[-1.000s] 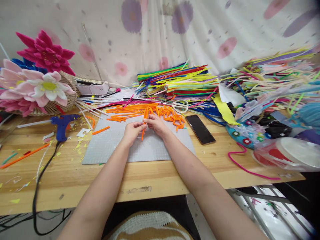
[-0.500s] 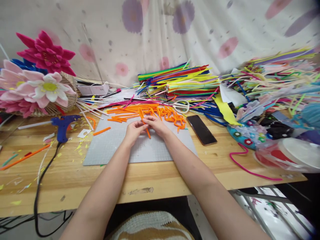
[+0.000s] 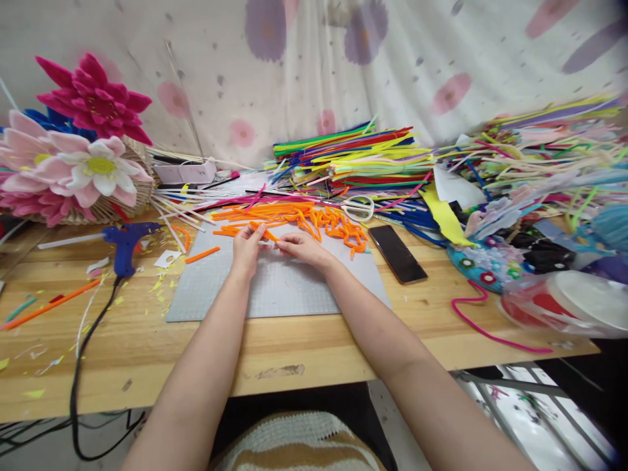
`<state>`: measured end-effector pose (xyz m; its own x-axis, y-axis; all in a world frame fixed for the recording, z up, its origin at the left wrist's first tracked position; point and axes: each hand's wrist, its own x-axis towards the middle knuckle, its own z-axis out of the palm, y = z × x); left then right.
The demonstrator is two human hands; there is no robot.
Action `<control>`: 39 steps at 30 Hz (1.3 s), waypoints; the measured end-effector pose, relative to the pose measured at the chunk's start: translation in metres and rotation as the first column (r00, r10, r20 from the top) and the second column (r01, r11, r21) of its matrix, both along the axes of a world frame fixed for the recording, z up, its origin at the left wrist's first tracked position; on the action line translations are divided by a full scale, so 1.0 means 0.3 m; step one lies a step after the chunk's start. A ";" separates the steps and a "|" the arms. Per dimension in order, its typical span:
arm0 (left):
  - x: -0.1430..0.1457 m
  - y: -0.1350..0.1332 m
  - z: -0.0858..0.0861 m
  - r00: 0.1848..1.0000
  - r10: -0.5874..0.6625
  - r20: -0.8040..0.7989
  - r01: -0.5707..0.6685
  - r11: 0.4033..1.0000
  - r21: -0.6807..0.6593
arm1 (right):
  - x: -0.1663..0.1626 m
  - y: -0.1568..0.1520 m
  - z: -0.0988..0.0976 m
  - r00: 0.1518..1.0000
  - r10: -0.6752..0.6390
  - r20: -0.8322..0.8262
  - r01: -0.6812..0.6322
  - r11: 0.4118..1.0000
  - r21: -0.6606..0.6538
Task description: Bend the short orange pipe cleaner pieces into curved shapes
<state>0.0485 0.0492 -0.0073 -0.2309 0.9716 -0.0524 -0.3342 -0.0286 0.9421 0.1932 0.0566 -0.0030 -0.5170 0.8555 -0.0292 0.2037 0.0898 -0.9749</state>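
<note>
Between my two hands is an orange pipe cleaner (image 3: 265, 232), held above the grey cutting mat (image 3: 289, 294). My left hand (image 3: 248, 248) is closed on its left end, fingers pinched. With thumb and fingertips, my right hand (image 3: 300, 247) pinches its right end. Just behind my hands lies a pile of orange pipe cleaners (image 3: 338, 226), straight ones on the left and bent, looped ones on the right. One short orange piece (image 3: 202, 255) rests near the mat's left edge.
To the left are a blue glue gun (image 3: 125, 248) with a black cord and felt flowers (image 3: 101, 167). White-handled scissors (image 3: 359, 208) and a phone (image 3: 397, 254) lie at the right. Bundles of coloured pipe cleaners (image 3: 363, 160) line the back. A plastic tub (image 3: 583, 304) stands far right.
The orange pipe cleaner has turned from near upright to slanting sideways between my hands. My left hand has shifted left and up, away from the right one. The view has moved slightly.
</note>
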 end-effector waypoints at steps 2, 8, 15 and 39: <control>-0.002 0.001 0.000 0.997 -0.064 0.054 0.065 0.998 -0.023 | 0.002 0.002 -0.003 1.000 -0.013 -0.023 0.012 1.000 -0.005; 0.001 -0.001 -0.004 0.981 -0.184 0.057 0.185 0.982 -0.021 | 0.010 -0.003 0.006 0.996 0.017 -0.088 -0.021 0.999 -0.047; 0.022 0.008 0.003 0.971 -0.224 0.087 0.235 0.961 -0.146 | 0.011 -0.007 -0.006 0.992 -0.006 -0.128 0.007 1.000 0.006; 0.041 0.022 -0.033 0.976 -0.069 -0.207 0.100 0.984 0.145 | 0.002 0.026 -0.034 0.977 -0.195 -0.091 0.209 0.962 0.175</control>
<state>0.0609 0.0559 -0.0173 -0.1386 0.9808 0.1374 -0.1465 -0.1576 0.9766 0.1938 0.0643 -0.0133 -0.3279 0.9297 0.1680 0.1660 0.2318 -0.9585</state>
